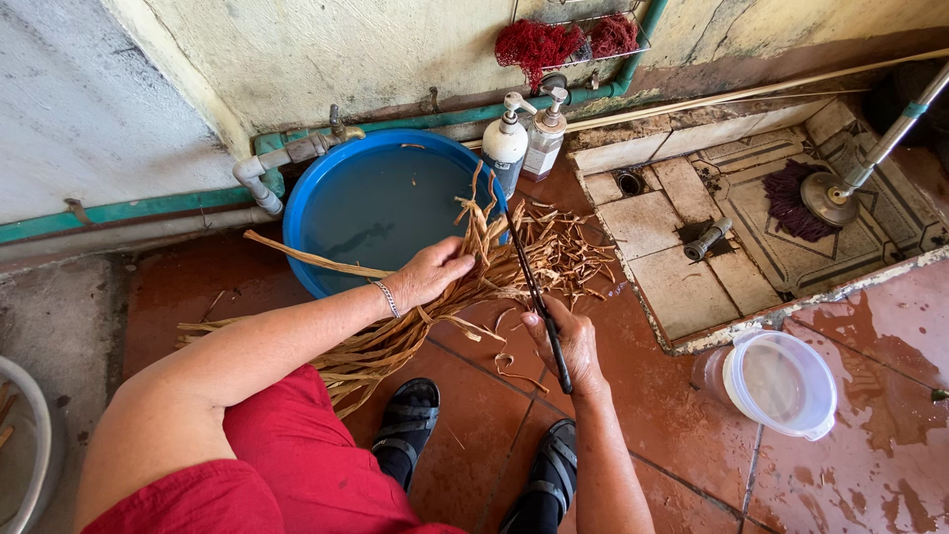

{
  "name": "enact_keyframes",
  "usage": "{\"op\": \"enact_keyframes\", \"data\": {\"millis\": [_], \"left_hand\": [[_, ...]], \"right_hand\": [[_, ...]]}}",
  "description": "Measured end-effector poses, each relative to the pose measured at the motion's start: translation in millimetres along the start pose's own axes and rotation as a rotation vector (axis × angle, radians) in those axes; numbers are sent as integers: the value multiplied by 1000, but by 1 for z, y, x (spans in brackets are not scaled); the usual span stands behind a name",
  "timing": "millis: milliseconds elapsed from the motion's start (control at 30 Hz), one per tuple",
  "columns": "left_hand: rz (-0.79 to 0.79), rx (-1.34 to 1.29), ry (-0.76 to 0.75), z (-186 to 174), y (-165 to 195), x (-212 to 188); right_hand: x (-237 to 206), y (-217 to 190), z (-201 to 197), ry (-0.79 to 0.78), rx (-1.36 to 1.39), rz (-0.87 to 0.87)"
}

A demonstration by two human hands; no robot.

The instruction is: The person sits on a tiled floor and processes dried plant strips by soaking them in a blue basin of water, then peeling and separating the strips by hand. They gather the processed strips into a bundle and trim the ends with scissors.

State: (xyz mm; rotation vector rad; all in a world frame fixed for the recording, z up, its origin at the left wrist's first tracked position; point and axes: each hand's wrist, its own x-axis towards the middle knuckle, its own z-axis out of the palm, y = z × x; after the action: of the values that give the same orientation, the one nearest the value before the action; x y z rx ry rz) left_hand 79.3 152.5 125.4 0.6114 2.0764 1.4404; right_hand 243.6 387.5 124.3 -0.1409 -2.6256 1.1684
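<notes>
Two black sandals (474, 445) on wet red floor tiles (672, 425). Right hand (565, 341) grips one dark knife (534, 292); left hand (432, 273) clasps one bundle of dried strips (395, 341). Beyond: one blue basin (376, 203), two pump bottles (524, 143) against the stained wall (395, 49).

The wet red-tiled floor (682, 435) carries a blue water basin (381, 203) at eleven o'clock, scattered dried strips (568, 252) at centre, and a lidded plastic jar (776, 381) at four o'clock.
</notes>
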Motion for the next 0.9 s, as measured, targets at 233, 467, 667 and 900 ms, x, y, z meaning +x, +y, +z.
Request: {"op": "enact_keyframes", "data": {"millis": [233, 467, 667, 900], "left_hand": [[57, -239, 71, -2, -1, 5], [53, -119, 67, 0, 2, 2], [106, -96, 6, 7, 2, 0], [99, -99, 73, -3, 4, -1]], "right_hand": [[2, 4, -1, -27, 84, 73], [6, 7, -19, 34, -58, -270], [3, -3, -7, -30, -115, -20], [2, -6, -1, 74, -151, -95]]}}
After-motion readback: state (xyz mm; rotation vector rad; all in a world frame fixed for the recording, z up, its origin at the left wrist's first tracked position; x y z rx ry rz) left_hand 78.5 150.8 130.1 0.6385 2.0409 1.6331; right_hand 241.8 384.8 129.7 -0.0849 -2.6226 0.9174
